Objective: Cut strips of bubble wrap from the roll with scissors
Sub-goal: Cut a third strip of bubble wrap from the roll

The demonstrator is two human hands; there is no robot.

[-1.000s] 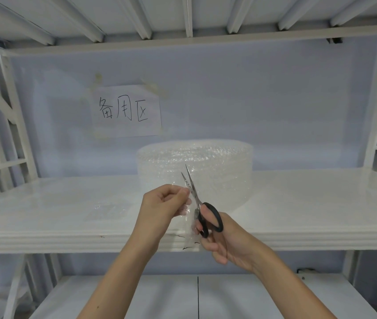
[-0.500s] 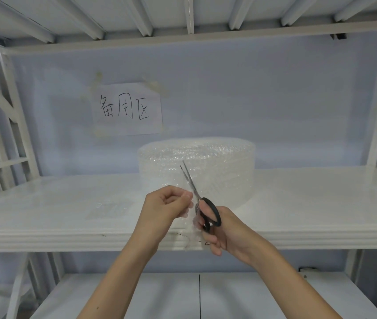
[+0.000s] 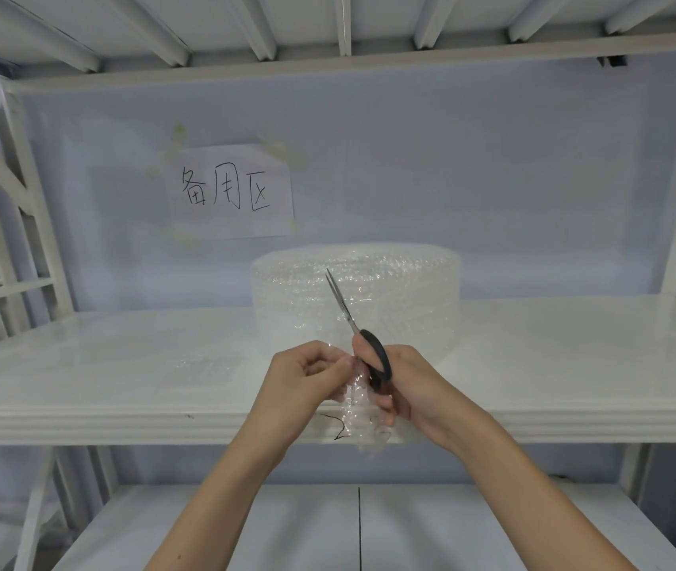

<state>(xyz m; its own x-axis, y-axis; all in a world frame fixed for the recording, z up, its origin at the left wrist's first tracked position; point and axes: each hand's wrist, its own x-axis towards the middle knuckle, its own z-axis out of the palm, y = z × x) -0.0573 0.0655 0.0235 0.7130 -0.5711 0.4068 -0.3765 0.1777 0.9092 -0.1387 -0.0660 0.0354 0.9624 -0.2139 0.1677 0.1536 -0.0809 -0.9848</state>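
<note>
A wide roll of clear bubble wrap (image 3: 402, 294) stands on the white shelf (image 3: 555, 364) against the back wall. My right hand (image 3: 406, 385) grips black-handled scissors (image 3: 355, 323), blades closed and pointing up-left in front of the roll. My left hand (image 3: 307, 377) pinches the top of a narrow strip of bubble wrap (image 3: 363, 422) that hangs down between both hands, past the shelf's front edge. Whether the strip is still joined to the roll is unclear.
A flat piece of bubble wrap (image 3: 204, 366) lies on the shelf left of my hands. A paper sign (image 3: 229, 191) is taped to the wall. Rack uprights (image 3: 15, 208) flank both sides; a lower shelf (image 3: 287, 529) sits below.
The scissor blades, open a second ago, have closed. Both hands have shifted slightly upward and toward the roll, still holding the strip.
</note>
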